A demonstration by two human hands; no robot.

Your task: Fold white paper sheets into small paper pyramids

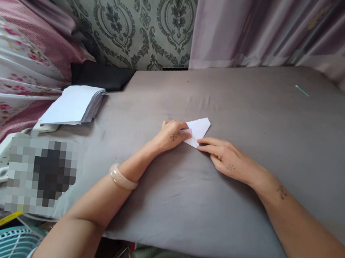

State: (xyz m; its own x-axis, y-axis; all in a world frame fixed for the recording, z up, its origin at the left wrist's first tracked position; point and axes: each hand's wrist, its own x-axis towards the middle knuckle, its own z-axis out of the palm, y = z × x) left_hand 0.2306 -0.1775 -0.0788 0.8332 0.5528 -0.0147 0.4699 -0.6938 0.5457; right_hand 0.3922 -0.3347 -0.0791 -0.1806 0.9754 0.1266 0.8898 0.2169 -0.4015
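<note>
"While the left hand and the right hand are both touching the folded paper, what's looking risky?"

"Skew, mainly. Small flap is sitting at the left thumb. If that thumb is slipping, flap is probably lifting or creasing off line."

"Other causes?"

"Uneven force. If the right side is pushing harder than the left is holding, the paper is likely rotating. Also, the grey cloth underneath is showing wrinkles; if it's giving under pressure, the crease could be coming out blunt or wavy."

"Where's the paper relative to the fingers?"

"It's lying on the cloth, between the hands. Left end is hiding partly under the left hand. Far corner is sticking out past both hands, away from the person. Right fingertips are touching the near right corner."

"Finger states?"

"Left: thumb and fingers are gripping the paper's left end. Right: fingers are reaching out nearly straight, tips in contact; can't tell if they're pinching anything."

"What else is around?"

"White paper stack is lying well apart, off left. Thin stick is lying well apart, far right."
</note>
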